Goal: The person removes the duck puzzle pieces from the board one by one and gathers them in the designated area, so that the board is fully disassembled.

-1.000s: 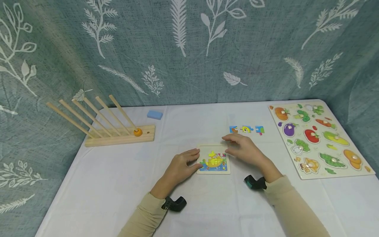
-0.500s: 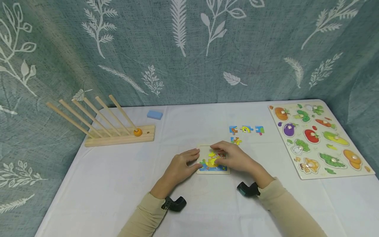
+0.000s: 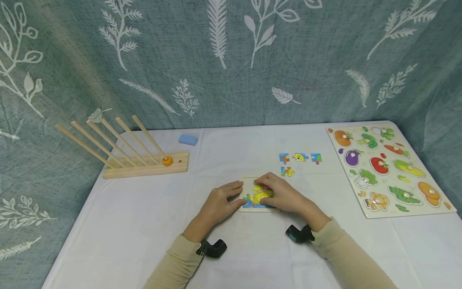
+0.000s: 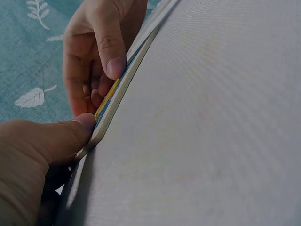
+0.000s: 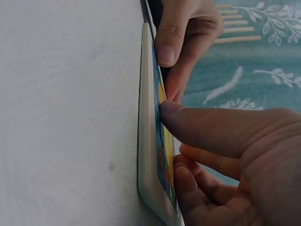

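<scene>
A small jigsaw puzzle board (image 3: 249, 182) with a yellow and blue picture lies on the white cloth. My left hand (image 3: 218, 204) holds its left side, with the thumb on the near-left edge and the fingers at the far-left edge. Above the pieces, my right hand (image 3: 283, 194) touches the puzzle with bent fingers and thumb spread apart. In the right wrist view its thumb (image 5: 202, 125) rests on the picture (image 5: 162, 155). My right hand covers the board's right part, and no lifted piece shows. Part of the picture's upper area is bare wood.
Behind the right hand lie loose jigsaw pieces (image 3: 300, 157), three in a row and one piece (image 3: 287, 171) nearer. A vegetable knob puzzle (image 3: 390, 172) lies right. At left stands a wooden peg rack (image 3: 146, 168) with an orange bead (image 3: 167, 161); a blue block (image 3: 188, 139) lies behind.
My right hand has moved left and nearer from beside the loose pieces onto the puzzle, uncovering a fourth loose piece. My left hand has stayed at the board's left side.
</scene>
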`<state>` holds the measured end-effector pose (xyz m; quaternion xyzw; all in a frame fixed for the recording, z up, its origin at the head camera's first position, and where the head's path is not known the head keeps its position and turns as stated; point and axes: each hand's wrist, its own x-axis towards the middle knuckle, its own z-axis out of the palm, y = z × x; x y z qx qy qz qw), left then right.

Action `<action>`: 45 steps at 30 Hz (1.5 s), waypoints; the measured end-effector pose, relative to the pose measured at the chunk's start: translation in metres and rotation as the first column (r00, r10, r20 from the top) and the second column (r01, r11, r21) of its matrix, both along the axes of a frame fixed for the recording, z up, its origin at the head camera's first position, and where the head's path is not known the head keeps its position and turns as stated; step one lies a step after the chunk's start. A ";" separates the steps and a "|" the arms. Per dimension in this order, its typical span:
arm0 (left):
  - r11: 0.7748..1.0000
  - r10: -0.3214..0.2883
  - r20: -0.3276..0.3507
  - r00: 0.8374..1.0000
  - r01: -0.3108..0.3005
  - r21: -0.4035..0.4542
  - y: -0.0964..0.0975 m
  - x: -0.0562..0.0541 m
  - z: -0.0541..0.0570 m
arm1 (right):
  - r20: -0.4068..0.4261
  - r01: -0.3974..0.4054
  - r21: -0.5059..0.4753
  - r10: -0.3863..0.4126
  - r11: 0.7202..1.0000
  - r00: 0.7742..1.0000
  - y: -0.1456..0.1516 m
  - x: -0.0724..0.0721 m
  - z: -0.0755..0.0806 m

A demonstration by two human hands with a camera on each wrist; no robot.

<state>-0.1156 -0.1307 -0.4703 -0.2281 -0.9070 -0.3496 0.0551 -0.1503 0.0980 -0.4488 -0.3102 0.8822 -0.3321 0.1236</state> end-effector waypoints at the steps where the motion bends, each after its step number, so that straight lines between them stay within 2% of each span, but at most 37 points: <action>1: 1.000 0.000 0.001 1.000 0.000 0.000 0.000 0.000 0.000 | 0.002 0.001 0.000 -0.001 1.000 1.000 0.000 0.000 0.000; 9: 1.000 -0.001 0.002 1.000 0.001 0.007 -0.001 0.000 -0.001 | 0.063 0.013 -0.031 -0.011 0.999 0.998 -0.002 0.000 -0.003; 21: 1.000 -0.005 -0.005 1.000 0.005 0.007 0.000 -0.001 0.000 | 0.040 -0.009 -0.121 0.014 0.993 0.999 0.001 -0.001 -0.009; 28: 1.000 0.003 0.002 1.000 -0.003 0.006 0.000 0.000 0.000 | 0.057 0.034 -0.158 -0.026 0.987 0.998 0.003 -0.002 -0.013; 34: 1.000 0.006 0.005 1.000 -0.006 -0.002 0.000 0.000 0.000 | 0.061 0.050 -0.142 -0.042 0.989 0.997 0.002 -0.004 -0.013; 40: 1.000 0.013 0.015 1.000 -0.013 -0.009 0.000 0.001 0.000 | 0.074 0.037 -0.149 -0.026 0.988 0.997 0.003 -0.003 -0.013; 45: 1.000 0.008 0.011 1.000 -0.008 -0.001 0.001 0.000 0.000 | 0.088 0.022 -0.192 -0.005 0.981 0.996 0.003 -0.004 -0.014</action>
